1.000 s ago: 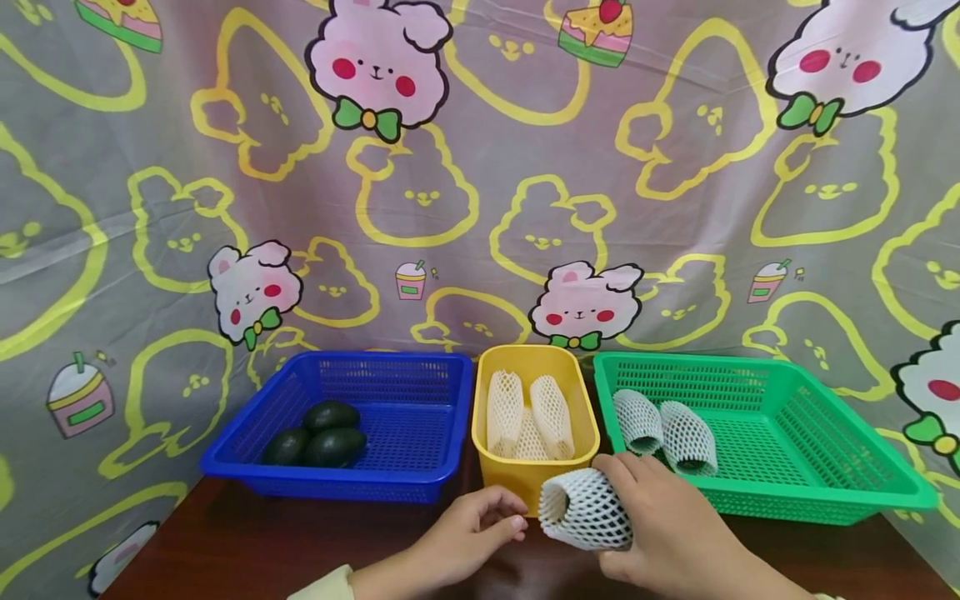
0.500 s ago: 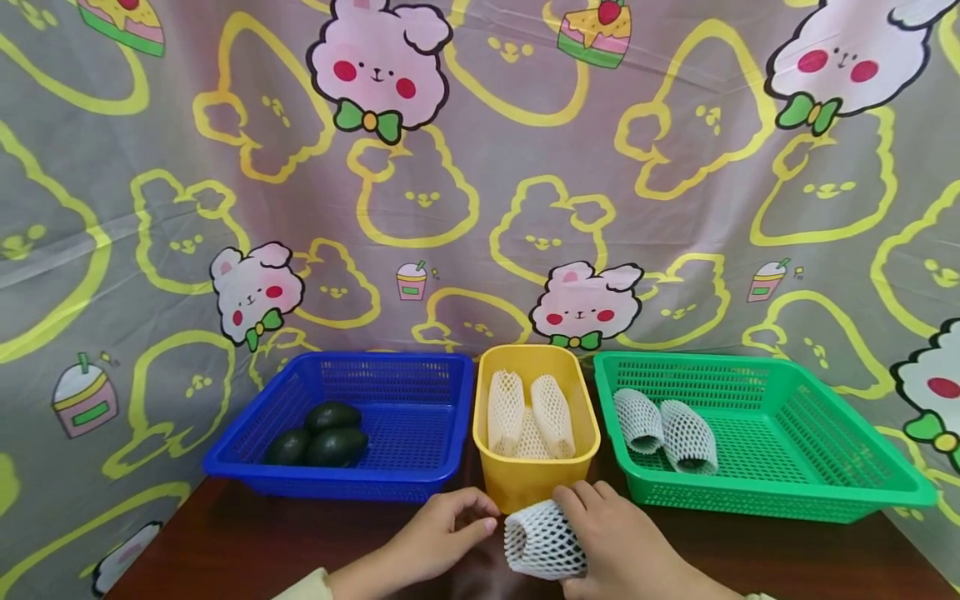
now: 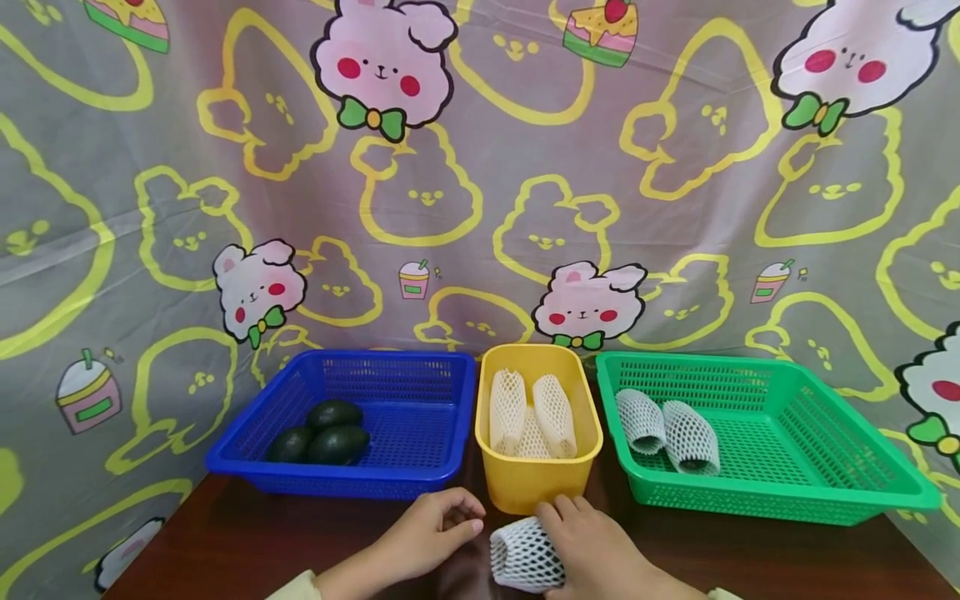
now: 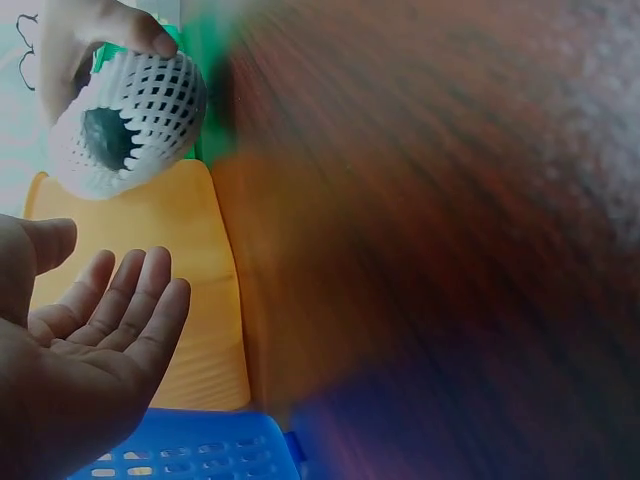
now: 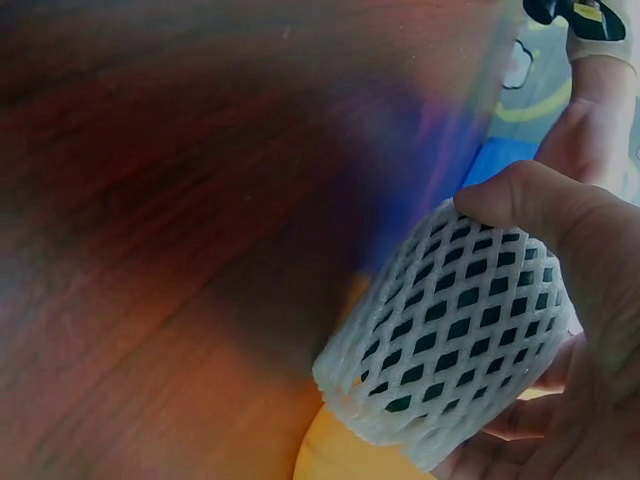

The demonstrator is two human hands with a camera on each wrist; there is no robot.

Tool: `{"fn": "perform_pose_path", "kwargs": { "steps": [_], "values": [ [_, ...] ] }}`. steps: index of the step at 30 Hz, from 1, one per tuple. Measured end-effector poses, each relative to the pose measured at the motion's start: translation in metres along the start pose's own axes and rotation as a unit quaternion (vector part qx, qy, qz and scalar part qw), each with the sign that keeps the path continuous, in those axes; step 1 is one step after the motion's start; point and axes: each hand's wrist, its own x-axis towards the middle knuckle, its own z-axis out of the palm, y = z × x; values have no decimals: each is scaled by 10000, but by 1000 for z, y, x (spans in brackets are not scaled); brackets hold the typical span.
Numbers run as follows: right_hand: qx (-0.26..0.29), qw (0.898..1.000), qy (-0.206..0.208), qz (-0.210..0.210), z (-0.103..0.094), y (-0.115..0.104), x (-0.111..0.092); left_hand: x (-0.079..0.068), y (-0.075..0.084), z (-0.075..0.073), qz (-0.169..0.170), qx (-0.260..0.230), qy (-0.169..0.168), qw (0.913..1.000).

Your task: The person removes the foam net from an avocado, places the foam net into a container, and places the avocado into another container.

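My right hand (image 3: 596, 546) grips an avocado in a white foam net sleeve (image 3: 527, 556), in front of the yellow bin. Dark green skin shows through the mesh of the sleeved avocado (image 5: 465, 320) in the right wrist view. The sleeve's open end faces left, towards my left hand (image 3: 431, 533). That hand holds nothing; its fingers are relaxed and a small gap parts it from the sleeve. In the left wrist view, the left palm (image 4: 85, 370) faces up, fingers loosely spread. Bare dark avocados (image 3: 337, 445) lie in the blue basket (image 3: 337, 482) at left.
The yellow bin (image 3: 538, 483) holds several cream foam net sleeves (image 3: 552, 417). At right, two sleeved avocados (image 3: 690, 437) lie in the green basket (image 3: 780, 500). All three containers stand on a dark brown table (image 3: 217, 542), before a patterned cloth (image 3: 465, 208).
My right hand has moved left and down with the sleeved avocado, away from the green basket. My left hand has shifted left and slightly lower. The basket contents look the same.
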Motion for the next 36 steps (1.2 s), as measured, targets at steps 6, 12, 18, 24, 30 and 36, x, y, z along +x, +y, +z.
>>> {"fn": "perform_pose_path", "kwargs": {
  "steps": [6,12,18,24,30,36],
  "values": [
    [37,10000,-39,39,6,0,3,-2,-2,0,25,-1,8,10000],
    [84,9999,-64,88,8,1,5,-4,-2,1,-46,-77,-43,10000],
    [141,9996,-203,126,8,1,6,-4,-1,1,-77,-49,-2,10000],
    [170,9995,-242,64,7,3,4,-6,-2,5,62,6,-65,10000],
    [189,9996,-208,14,7,4,3,-4,-1,8,205,-56,-146,9997],
    [98,9999,-78,-26,8,5,3,2,4,9,120,-268,76,9995]
  ]
}}
